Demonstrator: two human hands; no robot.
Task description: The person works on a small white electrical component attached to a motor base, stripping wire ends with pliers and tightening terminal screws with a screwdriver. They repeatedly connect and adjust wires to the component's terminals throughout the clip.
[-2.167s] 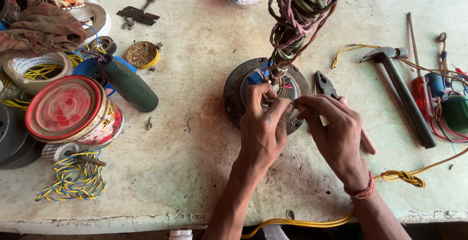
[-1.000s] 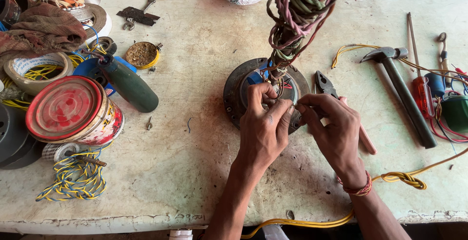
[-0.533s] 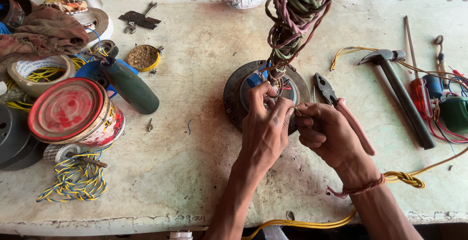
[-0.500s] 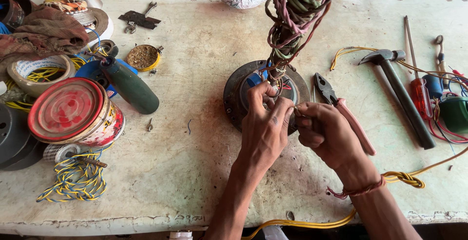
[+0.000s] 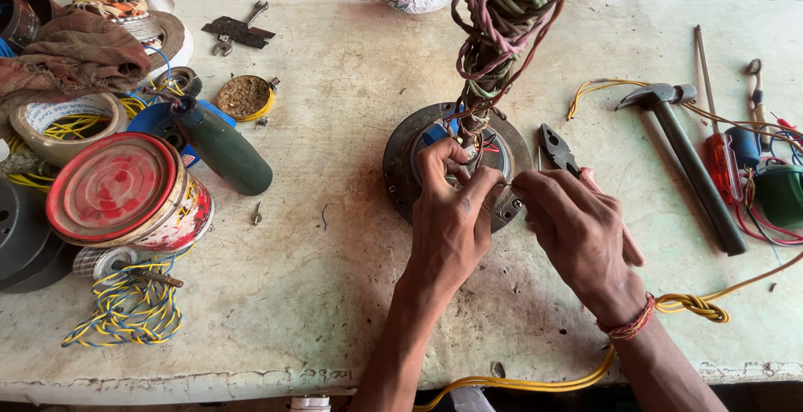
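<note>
A round dark metal motor housing (image 5: 403, 154) lies in the middle of the worn bench. A twisted bundle of brown, pink and green wires (image 5: 502, 27) rises from its centre. My left hand (image 5: 452, 220) rests on the housing, with fingers curled at the base of the bundle. My right hand (image 5: 577, 232) is beside it on the right, and its fingertips pinch a thin wire that both hands meet on. Pliers (image 5: 559, 151) lie just behind my right hand.
A hammer (image 5: 686, 148), a red screwdriver (image 5: 721, 157) and loose wires lie at the right. A red-lidded tin (image 5: 125, 190), a green-handled tool (image 5: 222, 148), tape rolls and yellow-blue wire (image 5: 125, 307) crowd the left. A yellow cable (image 5: 694, 303) runs along the front edge.
My right hand has turned inward toward the left hand, with its fingertips now closer at the thin wire. The view has shifted slightly nearer. My left hand stays on the housing.
</note>
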